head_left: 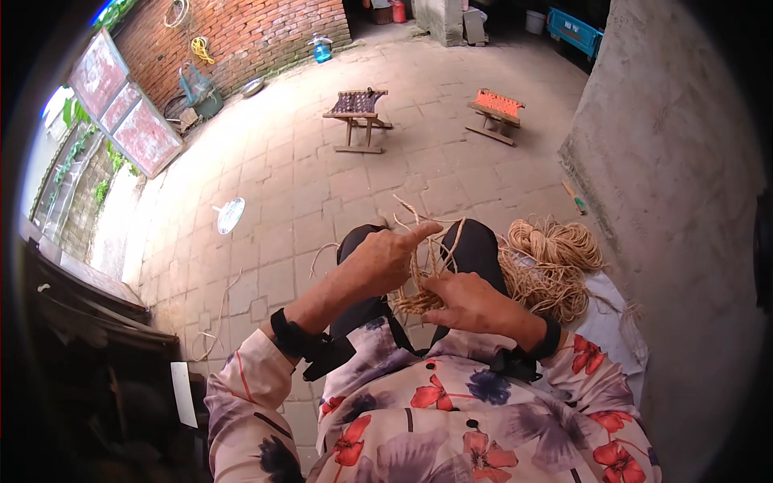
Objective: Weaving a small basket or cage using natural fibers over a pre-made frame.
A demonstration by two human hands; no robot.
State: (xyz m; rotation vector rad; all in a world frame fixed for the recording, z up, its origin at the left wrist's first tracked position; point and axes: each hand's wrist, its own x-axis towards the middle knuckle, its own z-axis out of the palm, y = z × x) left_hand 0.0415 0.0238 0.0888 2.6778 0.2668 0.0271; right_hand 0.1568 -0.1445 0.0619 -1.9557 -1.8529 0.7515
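My left hand [388,256] is raised over my lap with its index finger stretched out along loose tan cord strands and its other fingers curled; what they hold, if anything, is hidden. My right hand [465,299], just below and to the right, grips a partly woven tan cord piece [413,303] between my knees, with loose ends standing up from it. Large looped hanks of tan cord [555,249] lie beside my right leg on a white sheet [612,314].
Two woven-top wooden stools [354,105] [496,105] stand ahead on the paving. A round blue-and-white item [231,215] lies to the left. A rough wall [668,177] rises on my right, dark furniture [121,378] stands at my lower left, and a green-handled tool [575,197] lies by the wall.
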